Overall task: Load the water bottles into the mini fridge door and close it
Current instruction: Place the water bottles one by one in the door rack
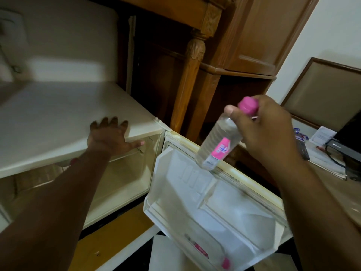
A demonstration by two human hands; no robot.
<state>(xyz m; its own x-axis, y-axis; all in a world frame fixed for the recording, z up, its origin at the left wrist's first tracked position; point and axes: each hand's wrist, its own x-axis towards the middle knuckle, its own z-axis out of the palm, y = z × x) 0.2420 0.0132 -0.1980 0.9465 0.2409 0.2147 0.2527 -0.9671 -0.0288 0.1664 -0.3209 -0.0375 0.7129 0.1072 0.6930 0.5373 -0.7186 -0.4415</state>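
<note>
My right hand (263,130) grips a clear water bottle (218,145) with a pink cap and pink label by its neck, tilted, above the top edge of the open fridge door (230,196). The door swings out to the right, its white inner shelves facing me. A second bottle (205,251) with a pink cap lies in the door's bottom shelf. My left hand (108,136) rests flat, fingers spread, on the front edge of the mini fridge's white top (64,118). The fridge's cream interior (125,177) shows below it.
Carved wooden cabinet and post (193,79) stand right behind the fridge. A desk (328,173) at the right carries papers, a remote, cables and a black device. Black-and-white tiles and a yellow floor strip (117,229) lie below the door.
</note>
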